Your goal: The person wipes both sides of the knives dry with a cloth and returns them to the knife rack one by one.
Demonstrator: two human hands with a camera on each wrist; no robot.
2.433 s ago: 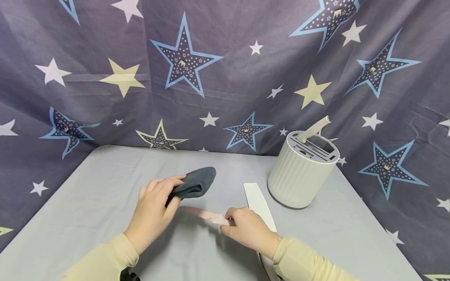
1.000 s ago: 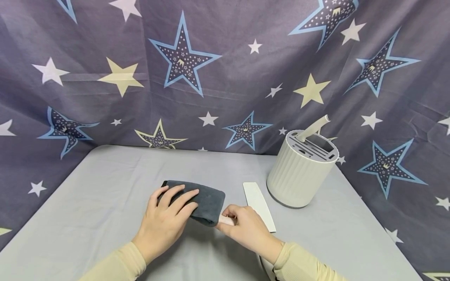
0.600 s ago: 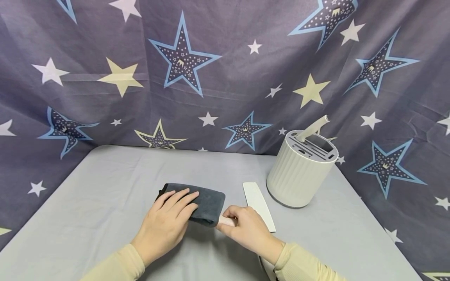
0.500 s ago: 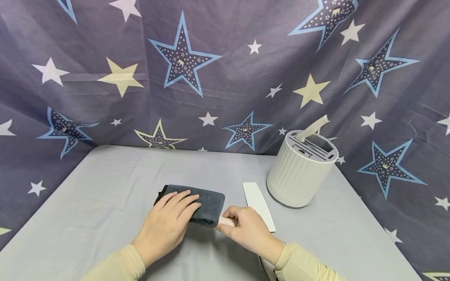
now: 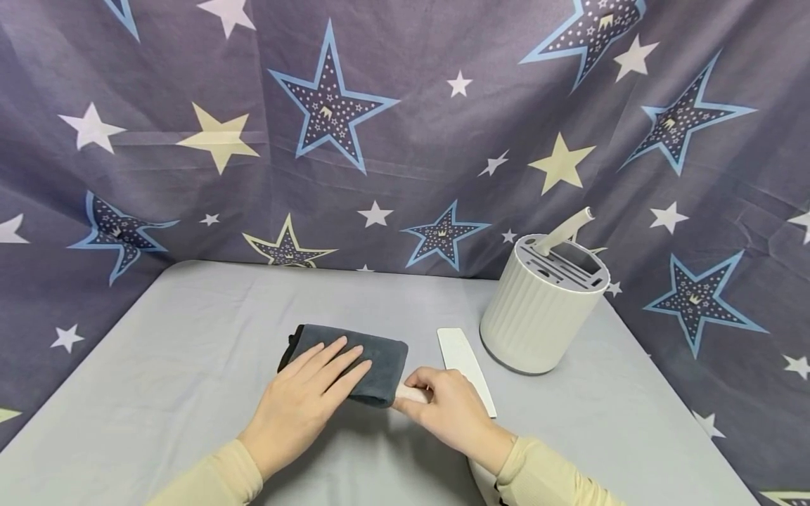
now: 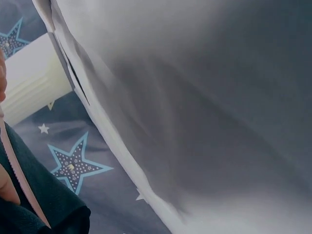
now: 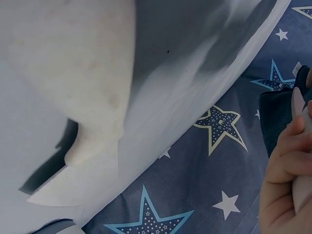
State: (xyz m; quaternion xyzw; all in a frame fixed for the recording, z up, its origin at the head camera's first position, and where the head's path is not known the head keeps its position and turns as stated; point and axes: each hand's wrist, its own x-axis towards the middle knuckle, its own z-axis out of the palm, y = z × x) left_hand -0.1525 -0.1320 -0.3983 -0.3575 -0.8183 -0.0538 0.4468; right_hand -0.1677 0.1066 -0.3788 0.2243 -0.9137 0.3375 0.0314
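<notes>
A dark grey cloth point(image 5: 373, 351) is folded over the blade of a knife in the head view. My left hand point(image 5: 313, 393) holds it with fingers spread across the top; the left wrist view shows the thumb on the cloth's near side. Between the folds there, the knife's thin pink blade point(image 6: 27, 183) shows. My right hand point(image 5: 452, 407) grips the knife's white handle point(image 5: 413, 393), whose far part is hidden in the palm. The blade is raised above the table and points left.
A second knife's broad white blade point(image 5: 465, 365) lies on the grey-covered table point(image 5: 190, 337) beside my right hand, its handle partly beneath the forearm. A ribbed white knife block point(image 5: 541, 316) stands at the back right, with one white handle point(image 5: 566, 232) sticking out. Starred fabric hangs behind.
My left hand has brought the cloth down over the pink blade and turned palm-down on it. Over the last half second, hand and cloth shifted slightly right. The right hand stayed nearly still.
</notes>
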